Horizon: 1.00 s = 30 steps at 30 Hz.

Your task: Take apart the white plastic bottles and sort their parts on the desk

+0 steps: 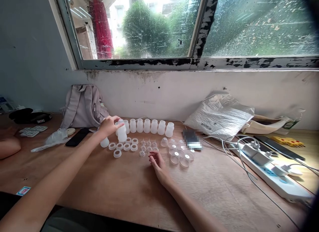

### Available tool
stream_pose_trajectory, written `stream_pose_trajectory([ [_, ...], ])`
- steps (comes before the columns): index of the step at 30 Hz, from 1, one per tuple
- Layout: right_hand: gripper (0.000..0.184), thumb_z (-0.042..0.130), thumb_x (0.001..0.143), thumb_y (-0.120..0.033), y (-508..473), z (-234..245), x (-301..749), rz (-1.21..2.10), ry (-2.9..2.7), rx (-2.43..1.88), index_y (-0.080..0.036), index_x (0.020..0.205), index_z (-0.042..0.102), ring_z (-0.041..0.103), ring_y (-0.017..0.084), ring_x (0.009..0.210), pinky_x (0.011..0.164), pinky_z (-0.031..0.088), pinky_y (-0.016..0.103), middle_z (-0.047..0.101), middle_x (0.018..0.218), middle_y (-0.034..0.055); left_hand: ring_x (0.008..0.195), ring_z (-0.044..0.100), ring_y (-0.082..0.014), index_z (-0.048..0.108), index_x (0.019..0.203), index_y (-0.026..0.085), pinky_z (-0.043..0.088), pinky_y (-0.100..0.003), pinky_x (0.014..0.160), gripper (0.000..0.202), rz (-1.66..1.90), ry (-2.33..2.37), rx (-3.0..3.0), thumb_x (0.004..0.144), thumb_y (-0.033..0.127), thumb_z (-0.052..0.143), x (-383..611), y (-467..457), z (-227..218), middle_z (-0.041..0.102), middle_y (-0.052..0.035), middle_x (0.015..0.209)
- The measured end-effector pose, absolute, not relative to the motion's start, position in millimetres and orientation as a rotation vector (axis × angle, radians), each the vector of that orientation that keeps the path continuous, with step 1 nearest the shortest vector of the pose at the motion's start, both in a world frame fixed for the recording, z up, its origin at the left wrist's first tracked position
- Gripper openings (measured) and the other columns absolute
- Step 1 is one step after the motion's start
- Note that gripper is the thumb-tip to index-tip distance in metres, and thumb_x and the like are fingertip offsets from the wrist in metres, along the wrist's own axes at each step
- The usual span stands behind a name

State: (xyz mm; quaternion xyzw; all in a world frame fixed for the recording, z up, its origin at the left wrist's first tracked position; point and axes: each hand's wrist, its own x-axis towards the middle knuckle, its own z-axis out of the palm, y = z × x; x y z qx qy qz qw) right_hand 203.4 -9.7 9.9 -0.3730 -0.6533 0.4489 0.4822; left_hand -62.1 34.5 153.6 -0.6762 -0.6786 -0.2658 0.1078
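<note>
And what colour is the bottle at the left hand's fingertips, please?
The bottle is cloudy white; head view.

Left fingers (115,118) hold a bottle (122,134) (frosted white) near rings (127,149).

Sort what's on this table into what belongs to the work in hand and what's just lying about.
Likely part of the work:
- white bottle in the left hand
- row of white bottles
- white rings
- small clear pieces near the right hand
- clear cups

Apparently just lying about:
- backpack
- black phone
- silver bag
- power strip
</note>
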Motion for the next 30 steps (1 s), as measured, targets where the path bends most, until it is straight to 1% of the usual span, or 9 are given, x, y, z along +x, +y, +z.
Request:
stream_pose_trajectory([
  [3, 0.026, 0.046, 0.08, -0.04, -10.7, 11.4, 202.5, 1.1, -1.6, -0.919, -0.02, 0.096, 0.048, 0.053, 0.015, 0.074, 0.064, 0.045, 0.026, 0.055, 0.085, 0.0048, 0.086, 0.055, -0.0235, 0.061, 0.091, 0.023, 0.038, -0.032, 0.074, 0.037, -0.68, -2.152, -1.816, 0.068, 0.05, 0.052, -85.8, 48.0, 152.5, 0.065, -0.0035, 0.084],
  [8, 0.024, 0.046, 0.081, -0.039, -11.5, 12.8, 202.4, 1.105, -1.619, -0.928, -0.02, 0.095, 0.048, 0.052, 0.014, 0.07, 0.061, 0.044, 0.024, 0.055, 0.084, 0.0039, 0.095, 0.052, -0.0291, 0.061, 0.092, 0.022, 0.032, -0.041, 0.082, 0.039, -0.558, -2.335, -1.607, 0.068, 0.05, 0.049, -103.9, 57.8, 133.9, 0.065, -0.0076, 0.089],
  [12, 0.023, 0.044, 0.081, -0.039, -11.6, 13.3, 202.7, 1.077, -1.645, -0.925, -0.02, 0.091, 0.05, 0.052, 0.014, 0.071, 0.06, 0.044, 0.024, 0.054, 0.083, 0.0036, 0.098, 0.05, -0.0302, 0.06, 0.091, 0.022, 0.023, -0.048, 0.088, 0.036, -0.51, -2.392, -1.574, 0.07, 0.048, 0.046, -110.3, 57.8, 119.5, 0.066, -0.0101, 0.088],
  [14, 0.022, 0.044, 0.081, -0.039, -11.5, 13.7, 202.5, 1.058, -1.655, -0.928, -0.02, 0.09, 0.05, 0.052, 0.015, 0.072, 0.06, 0.043, 0.024, 0.054, 0.082, 0.0036, 0.097, 0.05, -0.0307, 0.06, 0.091, 0.022, 0.021, -0.05, 0.088, 0.036, -0.503, -2.411, -1.566, 0.071, 0.047, 0.045, -113.5, 57.8, 115.3, 0.066, -0.0102, 0.088],
  [23, 0.021, 0.044, 0.081, -0.038, -10.9, 14.4, 201.3, 1.032, -1.669, -0.959, -0.019, 0.089, 0.05, 0.052, 0.014, 0.069, 0.06, 0.042, 0.024, 0.054, 0.078, 0.0024, 0.099, 0.049, -0.03, 0.059, 0.097, 0.024, 0.02, -0.049, 0.09, 0.037, -0.524, -2.414, -1.594, 0.073, 0.046, 0.043, -117.7, 59.1, 113.5, 0.065, -0.0088, 0.091],
  [30, 0.023, 0.044, 0.08, -0.04, -11.9, 17.2, 201.1, 1.024, -1.665, -0.962, -0.02, 0.088, 0.052, 0.052, 0.014, 0.068, 0.059, 0.042, 0.025, 0.055, 0.077, 0.0023, 0.1, 0.048, -0.0301, 0.058, 0.1, 0.023, 0.021, -0.05, 0.088, 0.039, -0.51, -2.4, -1.578, 0.073, 0.046, 0.042, -113.3, 57.9, 108.4, 0.064, -0.012, 0.095],
])
